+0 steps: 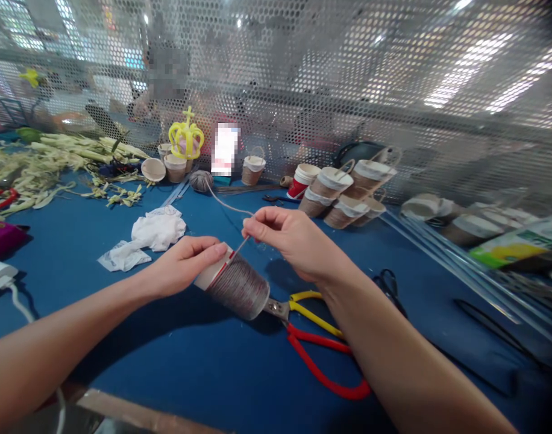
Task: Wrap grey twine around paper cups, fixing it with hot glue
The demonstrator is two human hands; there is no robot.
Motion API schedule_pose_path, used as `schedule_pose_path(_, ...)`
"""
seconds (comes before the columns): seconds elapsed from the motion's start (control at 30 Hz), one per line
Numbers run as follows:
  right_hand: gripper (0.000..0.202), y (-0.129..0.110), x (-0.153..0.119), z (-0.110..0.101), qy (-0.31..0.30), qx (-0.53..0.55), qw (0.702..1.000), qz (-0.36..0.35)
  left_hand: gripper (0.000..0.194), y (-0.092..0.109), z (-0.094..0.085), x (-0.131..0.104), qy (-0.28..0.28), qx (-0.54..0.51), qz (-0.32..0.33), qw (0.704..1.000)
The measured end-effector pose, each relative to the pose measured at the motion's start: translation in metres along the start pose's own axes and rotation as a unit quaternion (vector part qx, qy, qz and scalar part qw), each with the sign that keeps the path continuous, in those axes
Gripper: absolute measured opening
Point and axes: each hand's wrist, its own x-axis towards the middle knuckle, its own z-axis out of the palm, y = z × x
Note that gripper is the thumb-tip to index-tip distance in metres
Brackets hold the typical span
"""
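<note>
A paper cup point(240, 288) lies tilted in my left hand point(185, 265), which grips it near its pale end. Grey yarn is wound round most of the cup, and a strip of red shows beside the last turns. Between the thumb and fingers of my right hand point(285, 238) I pinch the grey yarn point(231, 208), just above the cup. From there the strand runs back to a grey yarn ball point(201, 180). Scissors point(319, 337) with one yellow and one red handle lie by the cup, their blades partly hidden behind it.
Wrapped cups with handles point(348, 187) are stacked at the back right, near clear rods point(452, 265). A crumpled white cloth point(157, 231) lies left of centre. Behind stand a yellow crown point(186, 138) and a phone point(225, 149), before a perforated metal screen point(276, 72). Dry husks point(63, 154) cover the left.
</note>
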Motion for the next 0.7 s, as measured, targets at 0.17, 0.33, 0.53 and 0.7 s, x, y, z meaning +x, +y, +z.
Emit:
schedule_pose_path(0.17, 0.027, 0.0059, 0.0029, 0.0011, -0.002, -0.043, 0.999, 0.011, 0.031, 0.0010, -0.0014, -0.0009, -0.008, 0.017, 0.027, 0.999)
schedule_pose_path(0.33, 0.028, 0.0069, 0.0033, 0.0039, -0.007, -0.068, 0.998, 0.017, 0.031, -0.0008, -0.0019, -0.0024, -0.016, 0.008, 0.044, 0.999)
schedule_pose_path(0.53, 0.030, 0.0063, 0.0020, 0.0047, -0.018, -0.081, 0.996, 0.021, 0.031, -0.0005, -0.0020, -0.0051, -0.019, 0.011, 0.049, 0.999)
schedule_pose_path(0.7, 0.028, 0.0037, 0.0018, 0.0048, -0.025, -0.096, 0.995, 0.027, 0.031, -0.0006, -0.0023, -0.0051, -0.019, 0.017, 0.062, 0.998)
